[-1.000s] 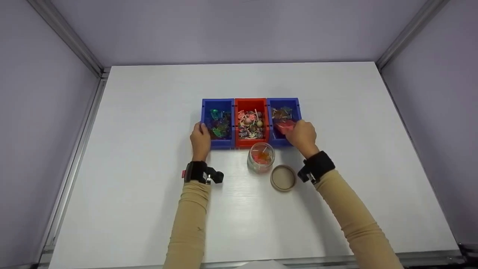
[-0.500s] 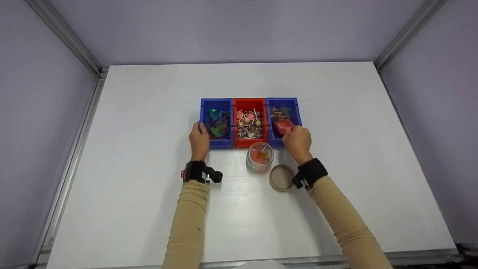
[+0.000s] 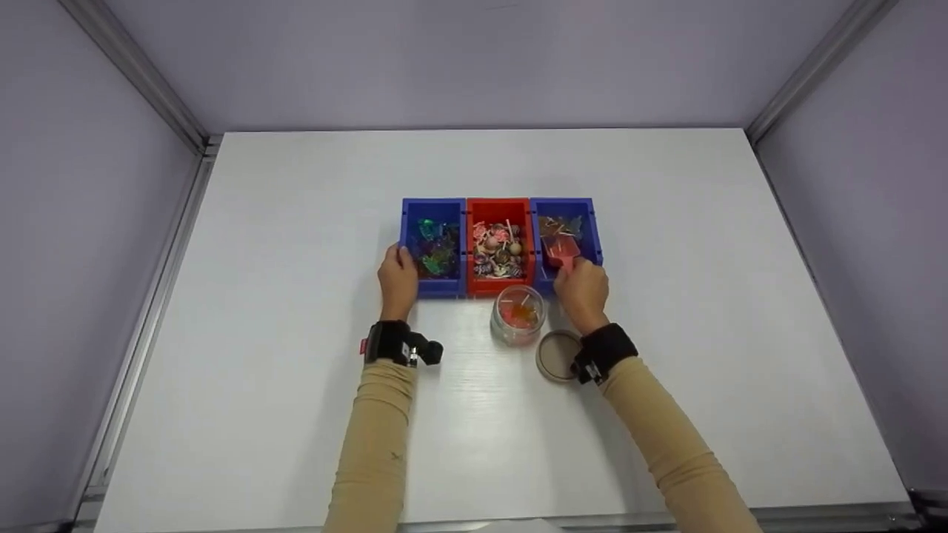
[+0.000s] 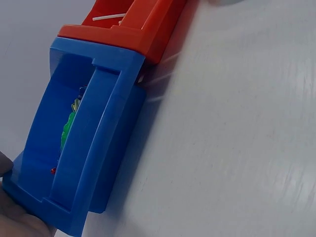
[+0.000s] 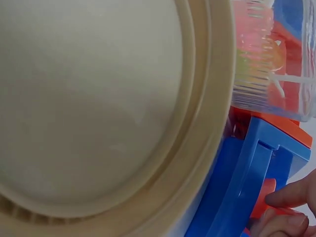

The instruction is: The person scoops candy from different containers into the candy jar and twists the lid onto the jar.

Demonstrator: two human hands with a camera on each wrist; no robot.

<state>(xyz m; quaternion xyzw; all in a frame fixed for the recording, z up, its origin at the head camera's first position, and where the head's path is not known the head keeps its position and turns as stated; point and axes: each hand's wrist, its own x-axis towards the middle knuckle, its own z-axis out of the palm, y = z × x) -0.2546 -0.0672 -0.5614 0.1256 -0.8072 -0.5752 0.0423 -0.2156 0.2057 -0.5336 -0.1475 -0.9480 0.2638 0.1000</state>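
My left hand (image 3: 398, 285) grips the outer side wall of the left blue bin (image 4: 101, 143), thumb over the rim and fingers outside. That bin holds green and dark translucent pieces. A pinkish-red scoop (image 3: 561, 248) is in my right hand (image 3: 583, 295), its handle between thumb and fingers. The scoop's bowl lies inside the right blue bin (image 3: 592, 237), in front of brownish and clear pieces (image 3: 559, 224); small light bits show in the bowl. In front of the bins stands an open glass jar (image 3: 518, 318) with pink and orange candies and white sticks.
Between the blue bins sits a red bin (image 3: 498, 285) with mixed lollipops and round candies (image 3: 500, 252). A round beige lid (image 3: 554, 357) lies right of the jar, partly under my right wrist camera in the head view. Walls (image 3: 474, 66) enclose the white table (image 3: 244, 333).
My right hand has shifted left and toward me, drawing the scoop back within the right bin. The scoop's bowl now shows from above. The left hand stays on its bin.
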